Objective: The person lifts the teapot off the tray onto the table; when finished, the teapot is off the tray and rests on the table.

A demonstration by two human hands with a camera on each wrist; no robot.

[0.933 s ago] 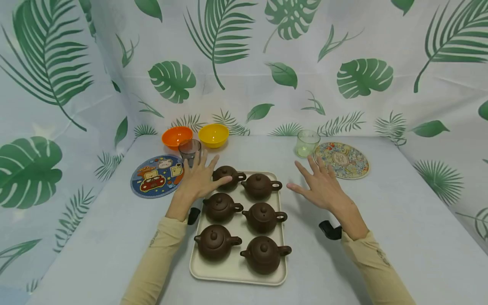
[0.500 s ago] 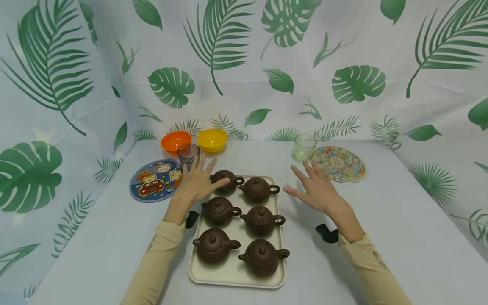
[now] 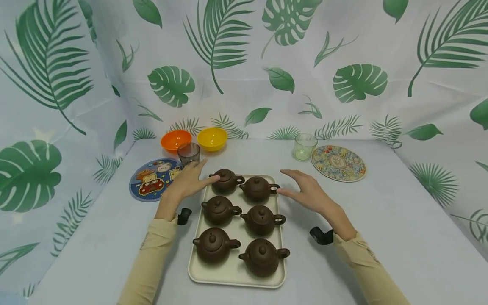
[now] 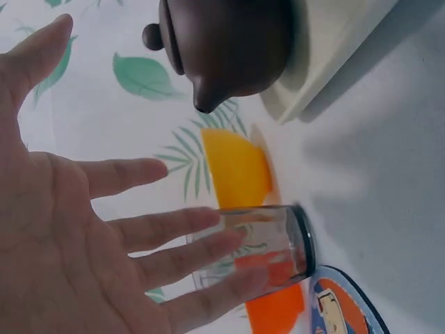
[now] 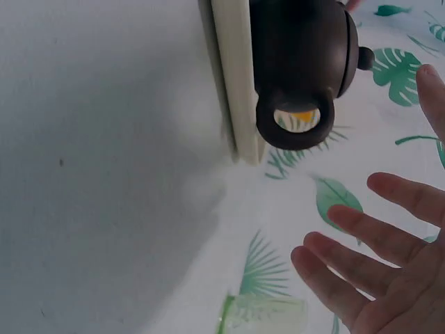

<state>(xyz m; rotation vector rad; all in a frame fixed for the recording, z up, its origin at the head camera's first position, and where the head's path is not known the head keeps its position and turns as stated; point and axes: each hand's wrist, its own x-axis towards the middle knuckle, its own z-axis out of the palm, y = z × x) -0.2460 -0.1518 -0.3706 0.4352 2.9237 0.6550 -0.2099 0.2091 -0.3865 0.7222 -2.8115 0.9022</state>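
Note:
Several dark brown teapots stand in two columns on a cream tray (image 3: 236, 279). My left hand (image 3: 187, 182) hovers at the tray's far left corner with fingers straight, its thumb overlapping the far left teapot (image 3: 227, 182) in the head view. Off the tray's right side my right hand (image 3: 310, 192) is held up, fingers extended, thumb tip close by the handle of the far right teapot (image 3: 257, 189). Both palms face inward and hold nothing. In the left wrist view a teapot's spout (image 4: 208, 94) points toward the fingers; the right wrist view shows a teapot's loop handle (image 5: 295, 139).
Behind the left hand are a grey glass (image 3: 189, 153), an orange bowl (image 3: 176, 140) and a yellow bowl (image 3: 212, 140). A blue round mat (image 3: 152, 186) lies at left. At back right are a green glass (image 3: 305, 147) and a floral round mat (image 3: 338, 163). Leaf-print cloth rises behind.
My left hand has shifted slightly left and turned. The right hand has moved a little left toward the tray and turned more edge-on. The teapots and tray have stayed in place.

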